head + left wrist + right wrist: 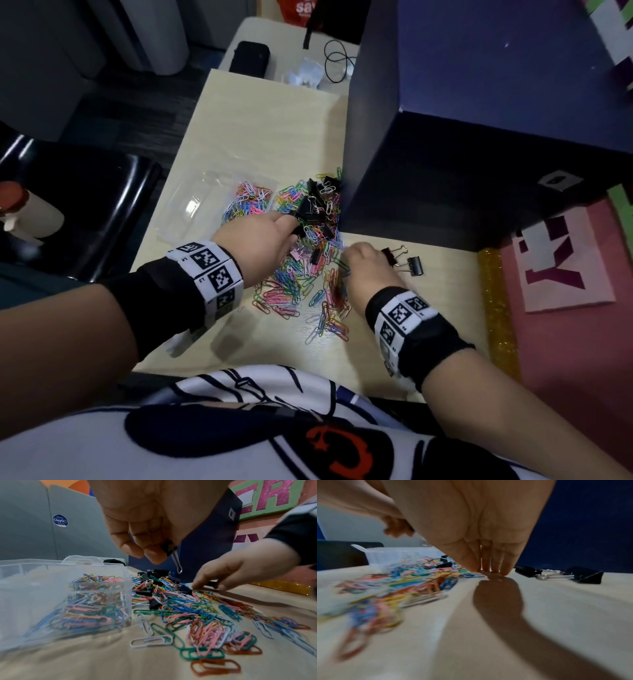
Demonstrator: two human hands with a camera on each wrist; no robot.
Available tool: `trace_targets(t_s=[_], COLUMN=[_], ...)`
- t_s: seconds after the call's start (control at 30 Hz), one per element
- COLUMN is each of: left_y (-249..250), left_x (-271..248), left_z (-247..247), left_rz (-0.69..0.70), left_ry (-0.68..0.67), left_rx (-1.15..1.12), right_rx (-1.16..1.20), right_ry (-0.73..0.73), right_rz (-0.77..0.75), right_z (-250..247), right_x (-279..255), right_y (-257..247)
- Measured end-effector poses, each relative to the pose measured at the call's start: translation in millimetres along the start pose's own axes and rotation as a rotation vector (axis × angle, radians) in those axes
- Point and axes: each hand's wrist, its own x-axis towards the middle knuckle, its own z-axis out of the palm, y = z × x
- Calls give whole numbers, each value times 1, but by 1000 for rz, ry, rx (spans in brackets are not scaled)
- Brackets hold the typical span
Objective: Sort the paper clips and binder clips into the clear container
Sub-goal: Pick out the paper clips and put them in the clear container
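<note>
A heap of coloured paper clips (301,274) mixed with black binder clips (322,192) lies on the pale table (260,120). To its left stands the clear container (195,202), one compartment holding paper clips (91,608). My left hand (296,219) hovers over the heap and pinches a black binder clip (169,547), whose silver handle hangs down. At the heap's right edge my right hand (346,255) touches the table with straight fingertips (505,570). Two more black binder clips (406,262) lie just right of that hand.
A tall dark blue box (462,137) stands behind and right of the heap, close to both hands. A pink and green sign (565,267) lies at the right. A black case (249,58) and a cord (337,61) sit on the far table.
</note>
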Motion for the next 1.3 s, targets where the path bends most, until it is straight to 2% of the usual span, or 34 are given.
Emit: trace_targets(t_s=[0.1, 0.23, 0.3, 0.4, 0.5, 0.6, 0.67, 0.7, 0.77, 0.9, 0.97, 1.13, 1.3], left_y=[2, 22, 36, 54, 54, 36, 23, 18, 11, 6, 7, 9, 13], left_x=[8, 23, 30, 37, 40, 38, 33, 30, 24, 13, 9, 6, 8], left_z=[-1, 2, 3, 4, 8, 10, 10, 10, 14, 24, 28, 31, 31], left_rz=[4, 130, 200, 229, 126, 51, 31, 22, 31, 66, 70, 95, 112], left_ry=[-40, -106, -112, -92, -99, -162, -218, -239, -263, -280, -282, -264, -284], left_rx=[3, -62, -139, -246, -239, -24, 115, 157, 205, 238, 230, 200, 209], right_rx=[33, 257, 293, 194, 195, 263, 318, 312, 254, 112, 59, -46, 78], right_ry=[18, 252, 258, 249, 305, 368, 438, 470, 463, 205, 153, 23, 65], right_rz=[-48, 3, -2, 8, 163, 403, 493, 477, 350, 7, -93, -93, -15], right_z=[9, 3, -5, -12, -15, -17, -15, -14, -12, -7, -3, 5, 3], right_x=[-14, -24, -27, -30, -28, -24, -24, -23, -19, -3, 3, 15, 14], right_y=[0, 9, 14, 20, 36, 48, 45, 41, 29, -1, -15, -29, -27])
